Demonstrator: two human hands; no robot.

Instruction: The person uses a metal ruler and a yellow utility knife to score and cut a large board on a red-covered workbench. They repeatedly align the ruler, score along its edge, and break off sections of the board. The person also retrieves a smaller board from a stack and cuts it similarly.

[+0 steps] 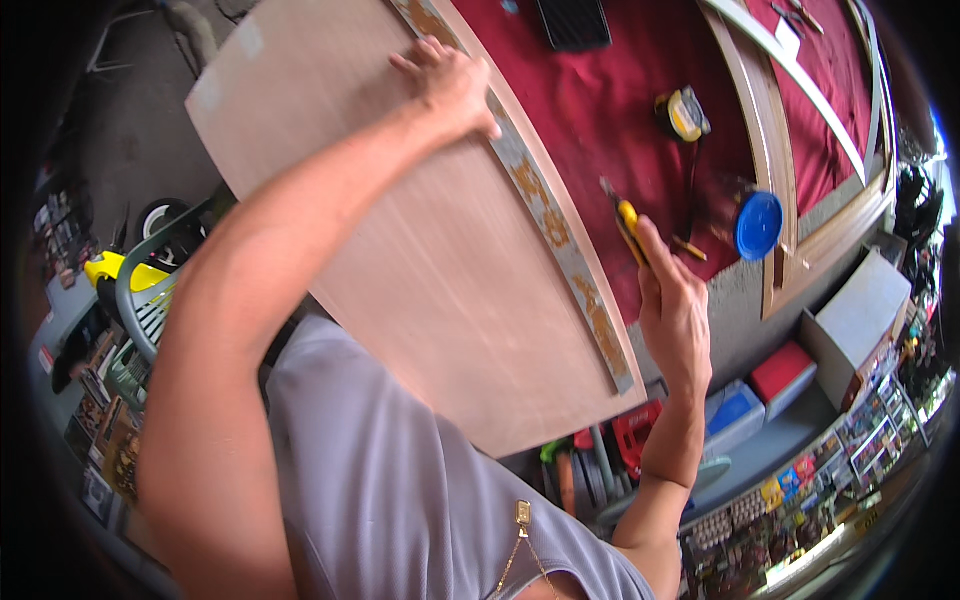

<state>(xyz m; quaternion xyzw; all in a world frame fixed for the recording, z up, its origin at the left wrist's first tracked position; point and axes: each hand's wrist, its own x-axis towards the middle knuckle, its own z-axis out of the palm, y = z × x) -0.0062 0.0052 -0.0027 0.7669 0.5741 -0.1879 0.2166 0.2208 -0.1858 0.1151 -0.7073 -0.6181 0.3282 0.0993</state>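
A large light-tan sheet of thin plywood (400, 290) lies slantwise in front of me. Along its right side runs a long flat metal strip (545, 210), grey with brown rusty patches. My left hand (450, 90) rests on the strip's upper part, fingers apart, the thumb by the strip's right edge. Just right of the sheet, my right hand (672, 310) is closed around a yellow utility knife (630, 225). Its tip points up and away from me, over the red cloth (610, 130), apart from the sheet.
On the cloth lie a yellow tape measure (688, 114), a black phone-like slab (575, 24), a pencil (690, 248) and a clear jar with a blue lid (758, 226). Wooden framing (765, 150) and a curved white strip (800, 65) are farther right. A green chair (140, 290) stands left.
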